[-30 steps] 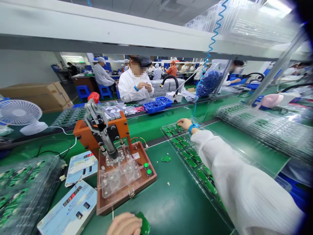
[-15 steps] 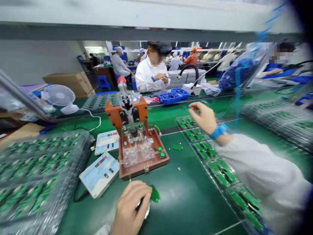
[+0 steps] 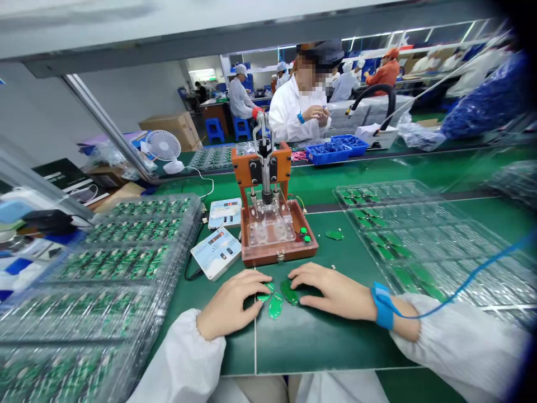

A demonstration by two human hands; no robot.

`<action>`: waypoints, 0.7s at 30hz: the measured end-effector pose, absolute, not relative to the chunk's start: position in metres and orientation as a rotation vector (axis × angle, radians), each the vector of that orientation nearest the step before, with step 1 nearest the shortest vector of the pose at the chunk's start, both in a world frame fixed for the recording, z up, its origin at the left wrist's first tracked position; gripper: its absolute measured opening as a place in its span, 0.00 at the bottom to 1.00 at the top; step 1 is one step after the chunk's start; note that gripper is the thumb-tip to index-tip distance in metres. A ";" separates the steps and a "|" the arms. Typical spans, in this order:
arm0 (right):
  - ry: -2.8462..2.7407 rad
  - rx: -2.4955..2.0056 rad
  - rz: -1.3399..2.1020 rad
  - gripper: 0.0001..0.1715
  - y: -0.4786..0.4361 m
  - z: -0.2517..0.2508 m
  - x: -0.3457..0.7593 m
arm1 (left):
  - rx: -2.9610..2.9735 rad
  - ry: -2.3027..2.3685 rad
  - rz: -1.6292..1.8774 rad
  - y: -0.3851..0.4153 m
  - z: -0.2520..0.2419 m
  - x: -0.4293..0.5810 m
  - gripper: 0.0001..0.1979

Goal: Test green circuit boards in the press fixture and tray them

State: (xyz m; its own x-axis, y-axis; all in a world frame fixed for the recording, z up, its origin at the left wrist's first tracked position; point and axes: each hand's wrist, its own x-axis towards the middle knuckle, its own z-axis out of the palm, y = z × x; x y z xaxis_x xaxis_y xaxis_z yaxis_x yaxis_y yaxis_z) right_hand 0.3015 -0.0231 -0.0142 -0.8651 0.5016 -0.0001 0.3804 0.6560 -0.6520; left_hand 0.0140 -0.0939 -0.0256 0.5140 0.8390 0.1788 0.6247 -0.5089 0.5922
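Note:
Three small green circuit boards lie close together at the front of the bench. My left hand [image 3: 232, 305] has its fingertips and thumb around the left circuit board [image 3: 264, 295]. The middle circuit board [image 3: 276, 307] lies between my hands. My right hand [image 3: 331, 286], with a blue wrist strap [image 3: 382, 305], grips the right circuit board [image 3: 289, 292] by its edges between fingers and thumb. Just beyond my hands stands an orange and brown test fixture [image 3: 268, 215] with a red-tipped lever and clear plates.
Two display boxes [image 3: 217, 252] sit left of the fixture. Stacked clear trays of boards [image 3: 126, 263] fill the left side. On the right is a partly filled clear tray [image 3: 444, 240]. A loose board [image 3: 334, 235] lies right of the fixture. A co-worker [image 3: 289, 106] sits opposite, behind blue bins [image 3: 335, 151].
My right hand has come back from the right tray to the boards in front of me. My left hand has shifted beside it. The view has turned left and steadied.

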 end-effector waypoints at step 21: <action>-2.444 -0.684 0.729 0.13 0.035 0.022 0.284 | 2.362 1.369 1.073 -0.040 0.017 0.008 0.09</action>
